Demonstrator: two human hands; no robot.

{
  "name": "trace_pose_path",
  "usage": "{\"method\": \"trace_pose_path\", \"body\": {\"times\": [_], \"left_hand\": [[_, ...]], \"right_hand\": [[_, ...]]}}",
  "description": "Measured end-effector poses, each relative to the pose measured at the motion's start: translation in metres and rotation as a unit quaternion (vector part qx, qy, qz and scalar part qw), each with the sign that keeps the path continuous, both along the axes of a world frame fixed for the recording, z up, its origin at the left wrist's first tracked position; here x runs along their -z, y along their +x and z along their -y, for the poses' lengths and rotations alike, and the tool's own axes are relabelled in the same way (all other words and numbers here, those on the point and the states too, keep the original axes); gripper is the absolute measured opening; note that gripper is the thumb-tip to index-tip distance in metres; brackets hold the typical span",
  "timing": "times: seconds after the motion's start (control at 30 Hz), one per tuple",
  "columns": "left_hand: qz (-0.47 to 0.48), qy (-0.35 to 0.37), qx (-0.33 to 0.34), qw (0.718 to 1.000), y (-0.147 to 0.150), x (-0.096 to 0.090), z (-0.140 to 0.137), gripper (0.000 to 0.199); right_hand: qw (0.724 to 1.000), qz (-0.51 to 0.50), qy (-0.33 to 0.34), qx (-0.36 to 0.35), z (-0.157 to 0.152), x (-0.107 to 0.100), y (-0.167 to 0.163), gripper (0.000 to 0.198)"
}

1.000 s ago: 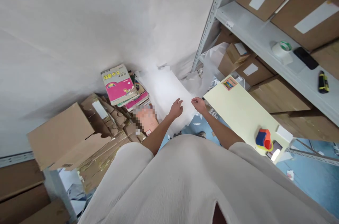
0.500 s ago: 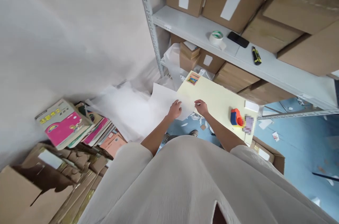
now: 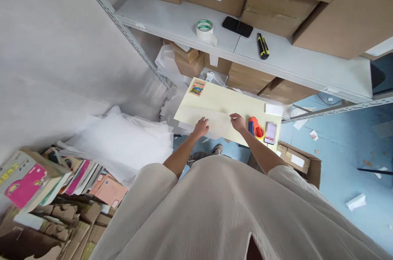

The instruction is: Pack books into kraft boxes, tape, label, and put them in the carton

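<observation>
A thin, translucent white paper sheet (image 3: pixel 217 123) lies over the front part of the pale yellow tabletop (image 3: pixel 224 98), partly hanging past its front edge. My left hand (image 3: pixel 201 127) is on the sheet's near edge, fingers bent over it and the thumb side partly hidden. At the sheet's right end, my right hand (image 3: pixel 238 122) pinches the paper between thumb and fingers. A small colourful printed card (image 3: pixel 197 87) rests at the table's far left corner. Right of my right hand is a red and blue tape dispenser (image 3: pixel 255 127), with a phone (image 3: pixel 270 133) beside it.
A pile of white sheets (image 3: pixel 123 141) lies left of the table, near stacked books (image 3: pixel 27 178) and flattened cardboard (image 3: pixel 76 223). The shelf (image 3: pixel 307 65) above carries boxes, a tape roll (image 3: pixel 204 31), a black phone-like object (image 3: pixel 237 26) and a box cutter (image 3: pixel 263 46). An opened carton (image 3: pixel 299 159) stands at right.
The sheet has moved right, off the white pile and onto the yellow table, with both my hands on it. My view has turned to the right.
</observation>
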State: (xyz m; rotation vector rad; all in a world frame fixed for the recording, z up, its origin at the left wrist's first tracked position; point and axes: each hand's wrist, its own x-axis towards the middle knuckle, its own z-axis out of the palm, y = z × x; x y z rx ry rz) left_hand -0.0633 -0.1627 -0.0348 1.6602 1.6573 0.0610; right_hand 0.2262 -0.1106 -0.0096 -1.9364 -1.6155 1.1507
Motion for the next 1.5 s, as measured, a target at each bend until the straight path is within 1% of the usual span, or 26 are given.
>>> {"method": "trace_pose_path", "body": {"times": [0.1,0.23,0.33,0.4,0.47,0.57,0.67,0.77,0.83,0.9,1.03,1.17,1.33,1.5], "left_hand": [[-0.007,-0.006,0.011,1.000,0.010,0.009,-0.008,0.059],[-0.027,-0.018,0.039,0.999,0.016,0.017,-0.014,0.061],[-0.054,-0.034,0.074,0.995,0.017,0.017,-0.017,0.058],[-0.063,-0.035,0.091,0.993,0.018,0.017,-0.020,0.055],[-0.063,-0.033,0.103,0.992,0.017,0.018,-0.023,0.055],[-0.066,-0.045,0.128,0.989,0.016,0.020,-0.028,0.057],[-0.073,-0.045,0.144,0.986,0.014,0.024,-0.029,0.061],[-0.066,-0.027,0.145,0.987,0.010,0.028,-0.025,0.065],[-0.059,-0.021,0.152,0.986,0.008,0.031,-0.022,0.069],[-0.063,-0.023,0.169,0.983,0.004,0.032,-0.022,0.071],[-0.089,-0.035,0.214,0.972,-0.002,0.032,-0.029,0.071],[-0.096,-0.026,0.241,0.965,-0.006,0.031,-0.042,0.070],[-0.083,-0.007,0.250,0.965,-0.004,0.035,-0.058,0.070],[-0.067,-0.004,0.250,0.966,0.002,0.038,-0.075,0.067]], "right_hand": [[1.000,0.014,-0.011,0.008,-0.006,0.007,0.019,0.040],[1.000,0.022,-0.005,0.013,-0.010,0.018,0.033,0.042],[0.999,0.036,0.026,0.028,-0.006,0.023,0.036,0.048],[0.995,0.072,0.057,0.036,0.003,0.025,0.033,0.050],[0.991,0.107,0.069,0.028,0.014,0.025,0.026,0.050],[0.993,0.113,0.038,-0.021,0.036,0.027,0.011,0.048],[0.991,0.105,-0.030,-0.076,0.058,0.029,-0.007,0.049],[0.982,0.121,-0.097,-0.108,0.076,0.032,-0.022,0.052],[0.975,0.143,-0.118,-0.121,0.085,0.034,-0.031,0.055],[0.969,0.169,-0.122,-0.130,0.090,0.034,-0.039,0.059],[0.960,0.215,-0.121,-0.133,0.093,0.032,-0.049,0.064],[0.956,0.237,-0.127,-0.120,0.089,0.031,-0.056,0.066],[0.955,0.247,-0.124,-0.102,0.080,0.032,-0.058,0.064],[0.956,0.252,-0.113,-0.095,0.069,0.034,-0.054,0.064]]}}
